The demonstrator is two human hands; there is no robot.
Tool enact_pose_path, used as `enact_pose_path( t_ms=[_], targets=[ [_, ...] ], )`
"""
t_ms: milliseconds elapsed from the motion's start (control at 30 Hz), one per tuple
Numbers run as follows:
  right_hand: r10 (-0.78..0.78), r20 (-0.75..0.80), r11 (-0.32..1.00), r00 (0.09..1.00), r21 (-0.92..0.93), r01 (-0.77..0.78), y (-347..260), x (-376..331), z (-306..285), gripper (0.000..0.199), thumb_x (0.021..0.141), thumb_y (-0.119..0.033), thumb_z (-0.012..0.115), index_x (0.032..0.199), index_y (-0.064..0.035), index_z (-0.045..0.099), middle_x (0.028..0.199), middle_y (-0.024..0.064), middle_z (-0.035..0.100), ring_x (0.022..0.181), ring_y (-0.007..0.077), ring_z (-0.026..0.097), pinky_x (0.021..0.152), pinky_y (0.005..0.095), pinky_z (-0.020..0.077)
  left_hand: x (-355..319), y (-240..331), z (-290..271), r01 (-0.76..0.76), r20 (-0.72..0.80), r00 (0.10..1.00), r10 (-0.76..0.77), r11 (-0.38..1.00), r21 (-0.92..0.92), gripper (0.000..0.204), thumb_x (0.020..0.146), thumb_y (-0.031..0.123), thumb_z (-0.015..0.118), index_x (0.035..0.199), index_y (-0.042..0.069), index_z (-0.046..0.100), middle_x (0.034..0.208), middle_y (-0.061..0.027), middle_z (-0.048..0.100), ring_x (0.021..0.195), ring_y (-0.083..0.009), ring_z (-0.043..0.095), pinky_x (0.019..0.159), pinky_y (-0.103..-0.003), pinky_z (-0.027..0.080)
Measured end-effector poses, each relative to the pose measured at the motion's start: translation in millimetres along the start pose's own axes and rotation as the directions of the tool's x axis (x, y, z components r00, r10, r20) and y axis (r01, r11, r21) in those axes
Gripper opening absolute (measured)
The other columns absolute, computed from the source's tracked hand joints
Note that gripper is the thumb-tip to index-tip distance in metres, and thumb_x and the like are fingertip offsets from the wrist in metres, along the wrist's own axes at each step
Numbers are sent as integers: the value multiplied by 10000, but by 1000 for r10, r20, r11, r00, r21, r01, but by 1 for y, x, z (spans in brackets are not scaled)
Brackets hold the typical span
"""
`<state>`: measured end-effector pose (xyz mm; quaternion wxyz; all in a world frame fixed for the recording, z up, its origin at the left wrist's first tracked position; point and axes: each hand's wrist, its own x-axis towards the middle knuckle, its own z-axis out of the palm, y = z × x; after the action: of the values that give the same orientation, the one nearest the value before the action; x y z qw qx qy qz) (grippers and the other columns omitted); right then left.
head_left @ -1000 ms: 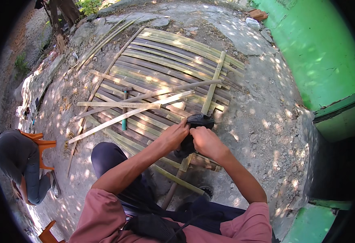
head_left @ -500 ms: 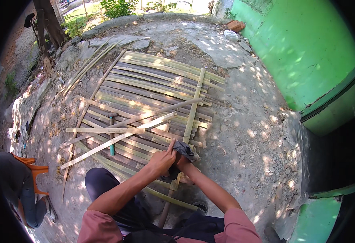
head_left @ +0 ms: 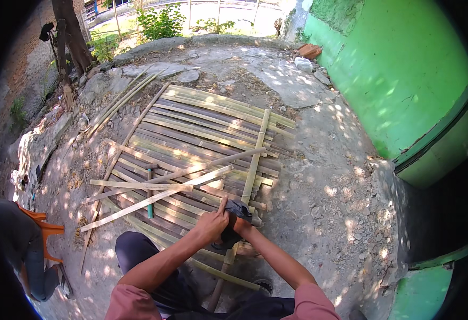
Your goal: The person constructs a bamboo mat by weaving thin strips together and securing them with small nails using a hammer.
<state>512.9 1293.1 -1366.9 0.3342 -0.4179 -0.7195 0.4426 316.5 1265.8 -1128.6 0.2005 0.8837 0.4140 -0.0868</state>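
Outdoors, dappled shade: packed dirt-and-gravel ground (head_left: 330,176), bright green painted wall (head_left: 405,74) on right, tree trunk (head_left: 71,32) and shrubs far left. Flat on ground, large mat of split bamboo slats (head_left: 202,133), mostly laid; upright cross slat (head_left: 255,160) fixed on, loose pale bamboo strips (head_left: 154,197) lying diagonally across, near edge looks unfinished. Green-handled tool (head_left: 149,194) lying idle on slats. Left hand (head_left: 211,225) and right hand (head_left: 239,225) both closed around small dark object (head_left: 238,209) at cross slat's near end; kind unclear.
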Motion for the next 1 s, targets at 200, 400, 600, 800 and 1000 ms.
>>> enact_pose_path(
  t_ms=[200,400,600,800,1000],
  targets=[
    [-37,-46,990,998,132,42,2,2,14,423,1128,-338,549,1455,-74,597,1451,110,651,1340,268,614,1203,436,460,-1,-4,3,13,32,999,-13,1000,21,877,627,234,981,1304,-118,549,1701,-464,178,1050,-448,778,872,-503,665],
    [-299,-15,839,954,-481,255,-21,4,1,362,996,-311,630,1258,-66,680,1246,209,706,1204,428,649,1043,518,501,1,-5,10,40,31,999,-40,999,16,978,556,244,1044,1339,-88,560,1728,-441,156,1113,-405,780,858,-489,679],
    [-220,-28,893,975,-408,190,-73,15,-12,272,963,-217,646,1184,-68,699,1152,221,706,1086,460,659,958,538,515,-4,-7,10,48,11,999,-48,999,19,979,541,225,1038,1340,-84,564,1728,-438,165,1110,-405,779,852,-489,680],
    [-279,-3,879,960,-403,254,-69,19,-27,289,956,-230,669,1199,-74,685,1152,208,709,1086,450,668,955,522,527,0,-3,0,9,-10,1000,-9,1000,-6,934,574,203,1017,1307,-105,526,1690,-474,177,1032,-447,775,886,-500,661],
    [-168,112,857,979,-475,201,-76,18,-28,409,934,-74,657,1342,-63,650,1279,242,685,1213,464,632,1050,519,513,-3,-9,7,47,90,995,-48,999,23,1074,531,203,1045,1417,-115,528,1720,-459,131,1035,-382,800,883,-436,675]
  ],
)
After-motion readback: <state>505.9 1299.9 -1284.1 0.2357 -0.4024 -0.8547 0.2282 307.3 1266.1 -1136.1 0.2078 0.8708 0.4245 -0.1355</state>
